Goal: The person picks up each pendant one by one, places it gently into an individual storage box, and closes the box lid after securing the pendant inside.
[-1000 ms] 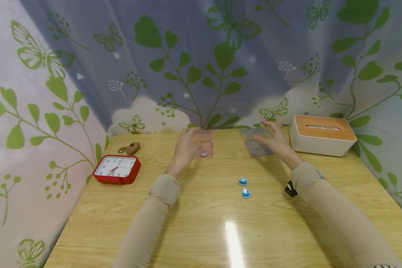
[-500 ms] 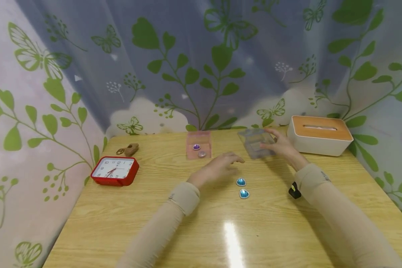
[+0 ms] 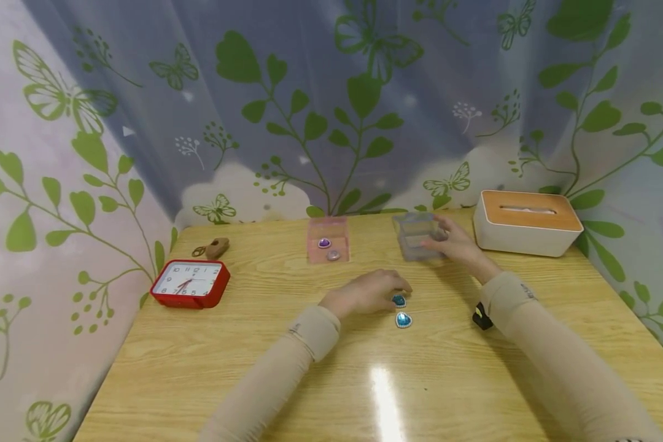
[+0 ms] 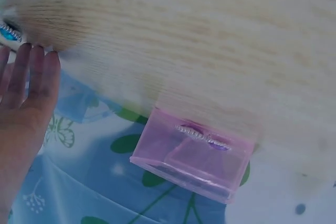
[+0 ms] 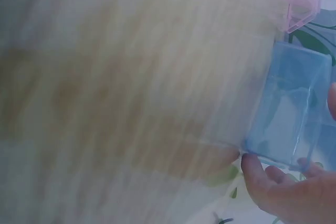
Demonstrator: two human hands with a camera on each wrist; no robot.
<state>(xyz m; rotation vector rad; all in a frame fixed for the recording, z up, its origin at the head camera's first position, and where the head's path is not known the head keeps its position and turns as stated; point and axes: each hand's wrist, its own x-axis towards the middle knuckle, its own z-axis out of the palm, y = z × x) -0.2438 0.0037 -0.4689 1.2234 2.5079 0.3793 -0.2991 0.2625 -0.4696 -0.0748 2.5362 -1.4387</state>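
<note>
My left hand (image 3: 369, 291) is low over the table, its fingertips right at the farther of two blue gems with beaded silver rims. That farther blue gem (image 3: 399, 302) is partly covered by the fingers; the nearer blue gem (image 3: 403, 320) lies just in front. In the left wrist view the fingers (image 4: 35, 72) are long and relaxed beside a blue gem (image 4: 9, 33). My right hand (image 3: 454, 240) holds the right end of a clear blue plastic box (image 3: 414, 250), thumb at its front and fingers behind. The blue box (image 5: 289, 98) looks see-through in the right wrist view.
A clear pink box (image 3: 312, 253) holds a purple gem (image 3: 324, 243) and a pale gem (image 3: 333, 255). At left are a red clock (image 3: 193, 282) and a brown keychain (image 3: 217, 247). A tissue box (image 3: 525, 236) and small black object (image 3: 481, 317) are at right.
My left hand has left the pink box and come right and nearer, to the blue gems. My right hand has closed in on the blue box's right end.
</note>
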